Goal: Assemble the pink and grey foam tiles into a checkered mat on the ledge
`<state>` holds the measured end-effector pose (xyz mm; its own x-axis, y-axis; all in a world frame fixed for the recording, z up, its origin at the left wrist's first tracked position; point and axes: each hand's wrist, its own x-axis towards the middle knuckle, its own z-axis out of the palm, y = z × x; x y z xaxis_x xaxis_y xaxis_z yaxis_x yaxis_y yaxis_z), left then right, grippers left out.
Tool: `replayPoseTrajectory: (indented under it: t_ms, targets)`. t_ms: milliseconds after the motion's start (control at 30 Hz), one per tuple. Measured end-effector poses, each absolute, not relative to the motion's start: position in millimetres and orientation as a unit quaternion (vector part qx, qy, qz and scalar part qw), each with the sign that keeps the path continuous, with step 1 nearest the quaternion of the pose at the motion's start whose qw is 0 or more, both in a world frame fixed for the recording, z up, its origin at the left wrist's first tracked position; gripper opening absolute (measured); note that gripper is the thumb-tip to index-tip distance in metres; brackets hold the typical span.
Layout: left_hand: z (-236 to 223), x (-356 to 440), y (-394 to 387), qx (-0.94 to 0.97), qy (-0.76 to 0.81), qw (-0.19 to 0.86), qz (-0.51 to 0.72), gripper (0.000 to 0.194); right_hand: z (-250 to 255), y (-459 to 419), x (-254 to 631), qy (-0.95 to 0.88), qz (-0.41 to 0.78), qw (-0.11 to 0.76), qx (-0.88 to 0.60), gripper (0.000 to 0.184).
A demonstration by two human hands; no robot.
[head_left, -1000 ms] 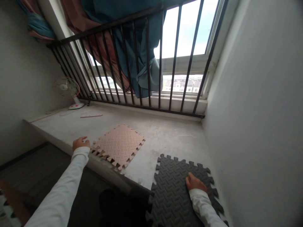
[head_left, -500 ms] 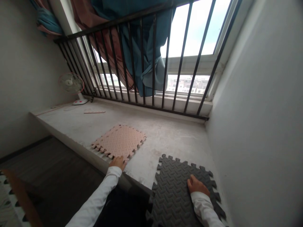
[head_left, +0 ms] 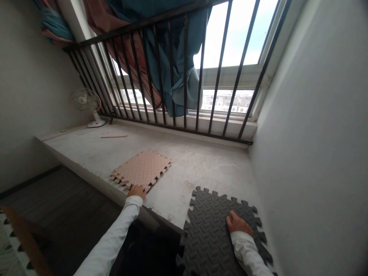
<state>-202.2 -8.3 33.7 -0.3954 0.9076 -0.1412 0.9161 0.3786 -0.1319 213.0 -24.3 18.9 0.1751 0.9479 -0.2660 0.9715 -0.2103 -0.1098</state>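
A beige foam mat tile (head_left: 143, 167) with jigsaw edges lies on the pale ledge (head_left: 184, 172). At its near corner, my left hand (head_left: 137, 191) is closed on the edge, the fingertips over the tile. To the right, a dark grey foam mat tile (head_left: 205, 226) with a raised tread pattern lies close to the wall. My right hand (head_left: 238, 223) rests on top of this tile, its fingers curled in with nothing visible in them.
A black railing (head_left: 161, 122) runs along the window, with a blue and pink curtain (head_left: 163, 69) behind it. A small fan (head_left: 96, 119) stands at the ledge's far left. A thin strip (head_left: 114, 136) lies nearby. Another jigsaw-edged piece (head_left: 17, 245) shows at lower left.
My left hand and the beige tile have shifted slightly left along the ledge. My right hand stays on the grey tile. The view has moved a little.
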Motion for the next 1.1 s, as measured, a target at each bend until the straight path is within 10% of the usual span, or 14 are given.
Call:
replayPoseTrajectory:
  t_ms: [533, 733, 867, 1100]
  targets:
    - [12.3, -163.5, -44.6, 0.507, 0.854, 0.033, 0.108, 0.046, 10.0, -23.0, 216.3, 0.636, -0.141, 0.033, 0.758, 0.029]
    - [-21.1, -29.1, -117.9, 0.472, 0.66, 0.335, 0.478, 0.026, 12.5, -20.1, 218.1, 0.626, -0.145, -0.003, 0.766, 0.024]
    - [-33.4, 33.5, -159.7, 0.302, 0.592, 0.559, 0.495, 0.028, 17.4, -36.7, 219.5, 0.614, -0.152, -0.153, 0.759, 0.021]
    - [-16.0, 22.6, -170.2, 0.332, 0.566, 0.589, 0.472, 0.026, -13.5, -151.8, 259.9, 0.462, -0.141, -0.399, 0.78, 0.035]
